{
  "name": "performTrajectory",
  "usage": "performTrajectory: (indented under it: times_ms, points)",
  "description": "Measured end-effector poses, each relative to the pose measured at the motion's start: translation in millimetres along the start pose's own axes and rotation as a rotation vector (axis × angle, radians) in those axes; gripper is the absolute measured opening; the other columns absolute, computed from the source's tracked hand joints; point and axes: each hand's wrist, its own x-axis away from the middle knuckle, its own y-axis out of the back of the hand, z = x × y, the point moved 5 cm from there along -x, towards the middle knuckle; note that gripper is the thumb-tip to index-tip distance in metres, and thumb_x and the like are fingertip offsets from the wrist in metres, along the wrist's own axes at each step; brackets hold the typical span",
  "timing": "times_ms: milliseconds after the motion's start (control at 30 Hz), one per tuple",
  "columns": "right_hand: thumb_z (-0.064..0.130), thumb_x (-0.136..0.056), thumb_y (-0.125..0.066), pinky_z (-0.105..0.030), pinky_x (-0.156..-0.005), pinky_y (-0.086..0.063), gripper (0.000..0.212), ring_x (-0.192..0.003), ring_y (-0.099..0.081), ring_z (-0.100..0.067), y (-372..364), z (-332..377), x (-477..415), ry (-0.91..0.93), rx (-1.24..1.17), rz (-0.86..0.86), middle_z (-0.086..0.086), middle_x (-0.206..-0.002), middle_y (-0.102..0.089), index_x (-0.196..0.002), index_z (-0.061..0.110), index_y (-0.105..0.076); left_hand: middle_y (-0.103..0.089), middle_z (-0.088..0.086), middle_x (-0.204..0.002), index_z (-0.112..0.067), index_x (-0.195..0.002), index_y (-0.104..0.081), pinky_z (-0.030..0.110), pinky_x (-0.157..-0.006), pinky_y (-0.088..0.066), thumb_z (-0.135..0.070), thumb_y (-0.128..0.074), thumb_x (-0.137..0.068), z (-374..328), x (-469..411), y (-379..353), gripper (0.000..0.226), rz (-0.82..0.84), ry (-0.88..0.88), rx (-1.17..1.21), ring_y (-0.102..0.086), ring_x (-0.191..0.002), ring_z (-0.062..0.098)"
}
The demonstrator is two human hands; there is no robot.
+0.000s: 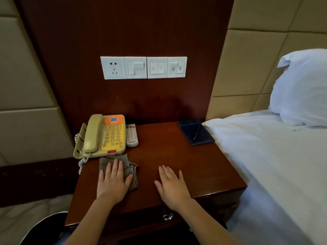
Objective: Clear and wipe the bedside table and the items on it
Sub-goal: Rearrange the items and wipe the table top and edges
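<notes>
The left grip (114, 179) lies flat, fingers straight and slightly spread, pressing a grey-brown cloth (130, 167) onto the surface (168, 152) near its front left. The right grip (172, 186) rests beside it, palm down, fingers straight, bare on the wood and holding nothing. The cloth lies just in front of the telephone (104, 135), its far edge about touching the base. Wiping the top seems to be the step in hand, with the clearing not yet done: the telephone, a white remote (131, 136) just beside it, and a dark blue pad holder (201, 137) with a pen (196, 132) on it at the back right corner all sit on the surface. The next move likely calls for sweeping the cloth over the bare middle, or lifting an item with the free right grip. Behind, a dark wood panel carries a switch plate (143, 67); a bed (265, 156) with a white pillow (304, 89) adjoins on the right
</notes>
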Motion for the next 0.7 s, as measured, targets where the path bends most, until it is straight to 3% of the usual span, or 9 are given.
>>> performTrajectory:
  times_ms: [133,200,367,700]
  points:
    - [0.037,-0.104,-0.022,-0.036,-0.119,-0.004,0.055,-0.147,-0.005,-0.012,17,-14,-21,0.034,-0.107,-0.22,0.001,-0.161,-0.008,-0.153,0.017,-0.008,0.013,0.002,-0.159,-0.019,-0.151,0.008,0.041,-0.118,0.003,-0.055,-0.015,-0.097,-64,-13,-1,0.069,-0.003,-0.172,-0.019,0.01,-0.146,0.02]
    - [0.034,-0.104,-0.022,-0.034,-0.119,-0.003,0.053,-0.147,-0.007,-0.012,25,-19,-37,0.072,-0.102,-0.253,0.0,-0.16,-0.013,-0.153,0.016,-0.013,0.017,0.002,-0.158,-0.02,-0.151,0.011,0.041,-0.118,0.004,-0.047,-0.022,-0.1,-100,-22,-4,0.066,0.03,-0.287,-0.041,0.014,-0.146,0.02]
    - [0.028,-0.104,-0.021,-0.033,-0.119,-0.006,0.05,-0.145,-0.019,-0.013,33,-37,-90,0.073,-0.075,-0.156,-0.005,-0.158,-0.023,-0.152,0.011,-0.02,0.022,0.004,-0.157,-0.018,-0.15,0.012,0.039,-0.119,0.003,-0.026,-0.033,-0.099,-143,-75,-5,0.069,0.036,-0.369,-0.143,0.016,-0.145,0.02]
    - [0.021,-0.104,-0.019,-0.036,-0.119,-0.007,0.05,-0.145,-0.019,-0.019,64,-56,-201,-0.014,0.002,-0.043,-0.006,-0.16,-0.012,-0.152,0.009,-0.014,0.018,0.0,-0.158,-0.019,-0.15,0.012,0.039,-0.119,0.003,-0.037,-0.037,-0.098,-153,-188,2,0.074,0.017,-0.313,-0.121,0.012,-0.146,0.018]
